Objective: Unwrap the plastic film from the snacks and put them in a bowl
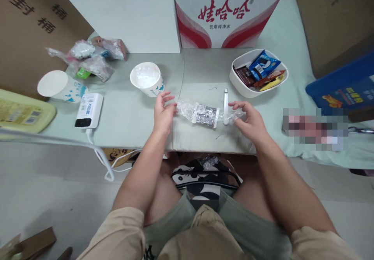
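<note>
The pale green surface [131,116] fills the middle of the view. On its far side, at 12 o'clock, stands a white box [228,14] with red letters. A brown carton [26,30] leans at 10 o'clock. A white bowl [244,90] with snack packs in it sits at 1 o'clock from the hands. A paper cup [146,79] stands upright at 11 o'clock, near the left hand. A second cup [57,85] lies on its side at 9 o'clock, well apart from the first. Just beside it a white power bank [89,110] lies flat, and its cable hangs over the near edge.

The left hand [163,114] and the right hand [248,122] are over the near edge of the surface. Between them is the packet [204,115], a dark thing in clear wrap, lying lengthwise from 9 to 3 o'clock. The left fingers pinch the wrap at its 9 o'clock end, and the right fingers pinch the wrap at its 3 o'clock end. A thin white stick [225,100] lies at the packet's right part and points to 12 o'clock. I cannot tell if it rests on the wrap or only behind it.
</note>
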The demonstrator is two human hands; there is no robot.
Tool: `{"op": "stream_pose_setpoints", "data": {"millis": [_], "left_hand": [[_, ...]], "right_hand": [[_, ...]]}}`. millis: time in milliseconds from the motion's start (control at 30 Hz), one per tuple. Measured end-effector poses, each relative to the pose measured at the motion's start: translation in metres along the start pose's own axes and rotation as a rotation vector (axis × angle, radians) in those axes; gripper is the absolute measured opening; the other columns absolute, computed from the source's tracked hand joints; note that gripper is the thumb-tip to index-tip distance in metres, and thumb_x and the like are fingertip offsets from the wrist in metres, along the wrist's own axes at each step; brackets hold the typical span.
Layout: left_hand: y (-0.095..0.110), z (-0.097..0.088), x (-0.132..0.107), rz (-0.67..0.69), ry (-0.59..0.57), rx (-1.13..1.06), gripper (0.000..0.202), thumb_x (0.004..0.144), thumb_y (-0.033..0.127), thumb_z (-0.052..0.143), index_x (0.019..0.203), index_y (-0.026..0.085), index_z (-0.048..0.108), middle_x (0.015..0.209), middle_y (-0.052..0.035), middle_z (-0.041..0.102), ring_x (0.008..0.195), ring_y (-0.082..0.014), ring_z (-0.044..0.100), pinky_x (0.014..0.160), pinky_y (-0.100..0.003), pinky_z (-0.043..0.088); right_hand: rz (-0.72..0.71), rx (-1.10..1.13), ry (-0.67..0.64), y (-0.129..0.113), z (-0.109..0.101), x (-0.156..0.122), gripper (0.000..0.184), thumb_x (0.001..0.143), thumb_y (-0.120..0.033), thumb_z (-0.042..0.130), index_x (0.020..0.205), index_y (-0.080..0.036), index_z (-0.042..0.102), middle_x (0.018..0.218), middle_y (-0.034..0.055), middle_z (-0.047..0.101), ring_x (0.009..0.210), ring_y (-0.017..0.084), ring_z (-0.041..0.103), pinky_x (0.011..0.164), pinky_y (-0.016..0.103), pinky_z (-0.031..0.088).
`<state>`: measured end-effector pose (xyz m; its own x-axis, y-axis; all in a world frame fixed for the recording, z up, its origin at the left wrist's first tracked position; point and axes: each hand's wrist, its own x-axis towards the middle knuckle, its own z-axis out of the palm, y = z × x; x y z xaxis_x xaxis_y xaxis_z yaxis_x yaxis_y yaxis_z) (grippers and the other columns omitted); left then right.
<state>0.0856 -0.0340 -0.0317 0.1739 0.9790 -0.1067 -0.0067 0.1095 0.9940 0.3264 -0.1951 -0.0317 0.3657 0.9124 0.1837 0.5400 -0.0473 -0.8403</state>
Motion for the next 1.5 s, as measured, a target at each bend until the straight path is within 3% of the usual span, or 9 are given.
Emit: {"op": "stream_pose_setpoints", "data": {"millis": [167, 367, 533, 633, 767, 933, 1100, 1300, 1500], "left_hand": [[0.009, -0.009, -0.005, 0.342, -0.496, 0.421, 0.027, 0.061, 0.023, 0.076, 0.088, 0.025, 0.073, 0.121, -0.0072, 0.071, 0.127, -0.0319, 0.057, 0.113, -0.046, 0.041], [0.009, -0.009, -0.006, 0.305, -0.417, 0.574, 0.022, 0.087, 0.040, 0.060, 0.081, 0.021, 0.070, 0.070, -0.0019, 0.068, 0.065, -0.0167, 0.058, 0.073, -0.030, 0.048], [0.012, -0.002, -0.014, 0.448, -0.521, 0.657, 0.026, 0.073, 0.042, 0.077, 0.088, 0.021, 0.072, 0.099, -0.0058, 0.071, 0.097, -0.0233, 0.063, 0.092, -0.034, 0.048], [0.010, 0.004, -0.015, 0.445, -0.537, 0.704, 0.016, 0.083, 0.036, 0.067, 0.083, 0.020, 0.069, 0.101, -0.0059, 0.072, 0.099, -0.0224, 0.063, 0.094, -0.036, 0.048], [0.004, 0.009, -0.008, 0.222, -0.375, 0.475, 0.022, 0.096, 0.036, 0.051, 0.083, 0.020, 0.058, 0.077, -0.0020, 0.069, 0.067, -0.0137, 0.060, 0.065, -0.026, 0.048], [-0.004, 0.007, 0.007, 0.151, -0.119, 0.369, 0.023, 0.101, 0.035, 0.047, 0.083, 0.022, 0.049, 0.078, -0.0014, 0.070, 0.062, -0.0120, 0.061, 0.063, -0.025, 0.046], [-0.009, -0.006, 0.013, 0.218, -0.062, 0.630, 0.024, 0.101, 0.042, 0.051, 0.085, 0.024, 0.051, 0.063, 0.0025, 0.062, 0.061, -0.0163, 0.060, 0.070, -0.029, 0.044], [-0.004, 0.005, 0.004, 0.084, -0.208, 0.425, 0.031, 0.101, 0.049, 0.048, 0.083, 0.024, 0.047, 0.054, 0.0040, 0.050, 0.051, -0.0148, 0.048, 0.059, -0.028, 0.039], [0.004, 0.031, -0.013, -0.091, -0.355, 0.047, 0.039, 0.097, 0.064, 0.045, 0.092, 0.025, 0.044, 0.060, 0.0056, 0.043, 0.043, -0.0090, 0.034, 0.048, -0.024, 0.029]], "right_hand": [[-0.150, -0.053, -0.150, -0.002, -0.010, -0.004, 0.035, 0.076, -0.035, 0.059, 0.109, -0.025, 0.064, 0.127, 0.0095, 0.070, 0.126, 0.032, 0.060, 0.109, 0.051, 0.041], [-0.068, -0.220, 0.139, 0.002, -0.001, 0.007, 0.023, 0.091, -0.040, 0.054, 0.083, -0.024, 0.068, 0.088, 0.0057, 0.073, 0.091, 0.025, 0.069, 0.089, 0.044, 0.052], [-0.111, -0.323, 0.559, -0.001, 0.006, 0.020, 0.021, 0.091, -0.037, 0.059, 0.102, -0.021, 0.069, 0.093, 0.0065, 0.067, 0.088, 0.023, 0.065, 0.084, 0.041, 0.052], [-0.259, -0.350, 0.388, -0.010, 0.023, 0.012, 0.018, 0.094, -0.029, 0.054, 0.105, -0.023, 0.066, 0.085, 0.0033, 0.067, 0.075, 0.019, 0.063, 0.077, 0.037, 0.052], [-0.416, -0.511, -0.035, -0.018, 0.045, -0.003, 0.027, 0.090, -0.023, 0.058, 0.116, -0.022, 0.067, 0.128, 0.0116, 0.069, 0.118, 0.030, 0.063, 0.097, 0.046, 0.050], [-0.427, -0.662, -0.131, -0.017, 0.047, -0.005, 0.014, 0.094, -0.023, 0.055, 0.094, -0.023, 0.070, 0.132, 0.0090, 0.070, 0.137, 0.031, 0.053, 0.113, 0.050, 0.038], [-0.578, -0.677, -0.229, -0.022, 0.037, -0.014, 0.022, 0.099, -0.020, 0.046, 0.089, -0.023, 0.066, 0.090, 0.0030, 0.077, 0.109, 0.022, 0.069, 0.115, 0.043, 0.034], [-0.401, -0.787, -0.130, -0.028, 0.045, -0.024, 0.029, 0.101, -0.026, 0.043, 0.110, -0.024, 0.070, 0.063, -0.0001, 0.068, 0.054, 0.017, 0.055, 0.069, 0.034, 0.042], [-0.427, -0.776, -0.209, -0.039, 0.052, -0.018, 0.035, 0.088, -0.021, 0.060, 0.122, -0.024, 0.064, 0.136, 0.0137, 0.064, 0.131, 0.036, 0.051, 0.105, 0.050, 0.034]]}}
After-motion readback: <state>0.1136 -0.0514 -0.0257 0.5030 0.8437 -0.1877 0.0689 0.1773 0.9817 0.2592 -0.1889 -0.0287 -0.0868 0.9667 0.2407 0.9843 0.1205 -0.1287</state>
